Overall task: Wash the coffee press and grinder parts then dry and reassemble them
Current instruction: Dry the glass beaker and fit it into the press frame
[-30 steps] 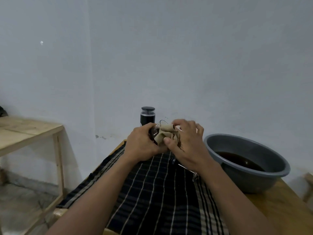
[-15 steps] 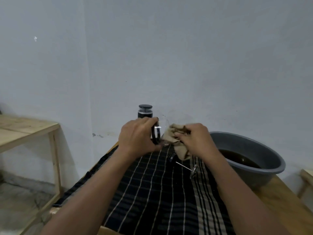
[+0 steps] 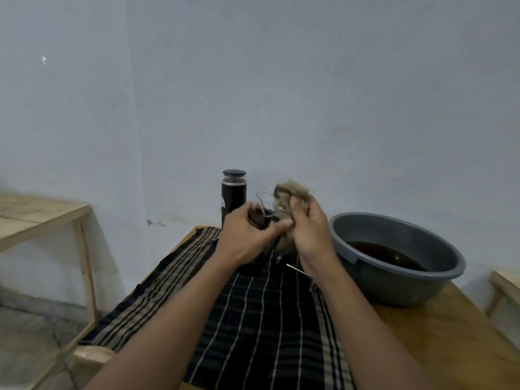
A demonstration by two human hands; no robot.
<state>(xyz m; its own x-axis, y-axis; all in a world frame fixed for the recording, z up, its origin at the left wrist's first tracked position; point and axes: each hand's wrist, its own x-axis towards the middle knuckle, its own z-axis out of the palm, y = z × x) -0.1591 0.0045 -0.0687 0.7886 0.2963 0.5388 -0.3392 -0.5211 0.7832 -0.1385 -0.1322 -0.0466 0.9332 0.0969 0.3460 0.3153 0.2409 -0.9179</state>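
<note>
From my seat I see the press (image 3: pixel 260 219) held up off the worktop (image 3: pixel 436 333), over the far end of the checked cloth (image 3: pixel 267 319). The left hand (image 3: pixel 247 237) has its fingers curled round the press from the left. The right hand (image 3: pixel 309 229) has its fingers clamped on a beige rag (image 3: pixel 289 191), which is bunched against the press; the motion blur hides how far the rag goes in. Under the hands a thin metal rod (image 3: pixel 294 268) lies on the checked cloth. The black grinder (image 3: pixel 234 192) stands upright just behind the left hand, near the wall. To the right, a grey basin (image 3: pixel 394 277) of dark water sits on the worktop.
</note>
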